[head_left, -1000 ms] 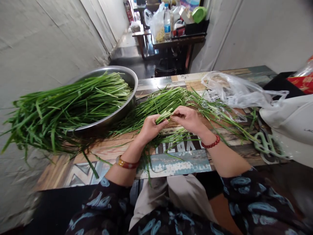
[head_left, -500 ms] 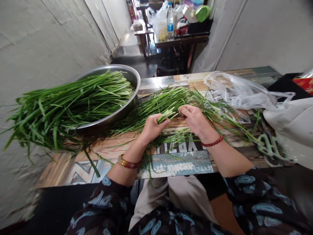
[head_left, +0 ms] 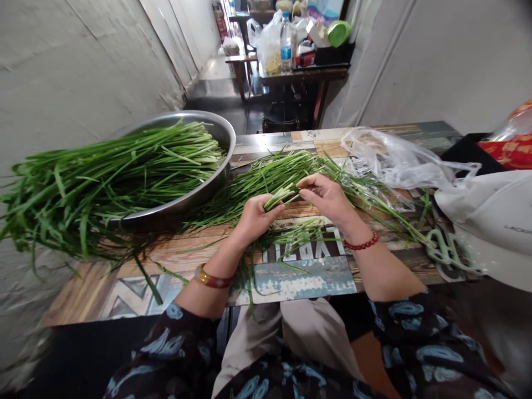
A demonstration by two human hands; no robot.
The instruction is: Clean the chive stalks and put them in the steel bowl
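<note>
A small bunch of green stalks (head_left: 280,198) with pale ends is held in my left hand (head_left: 256,220), its fingers wrapped round it. My right hand (head_left: 326,200) is at the pale ends, thumb and forefinger a little apart, with nothing visible between them. Behind both hands lies a loose pile of green stalks (head_left: 274,172). Several short stalks (head_left: 301,235) are scattered on the table in front of the hands. To the left, a metal basin (head_left: 228,138) holds a large heap of long green leaves (head_left: 124,172) that hang over its left side.
On the patchwork wooden table (head_left: 307,277), a clear plastic bag (head_left: 399,158) lies at the back right. Green-handled scissors (head_left: 451,249) sit beside a white cap (head_left: 494,221). Another table (head_left: 307,73) farther back bears a bottle (head_left: 286,44) and bags.
My right thumb and forefinger have parted at the stalk ends. My left hand still grips the bunch. The whole view has shifted slightly.
</note>
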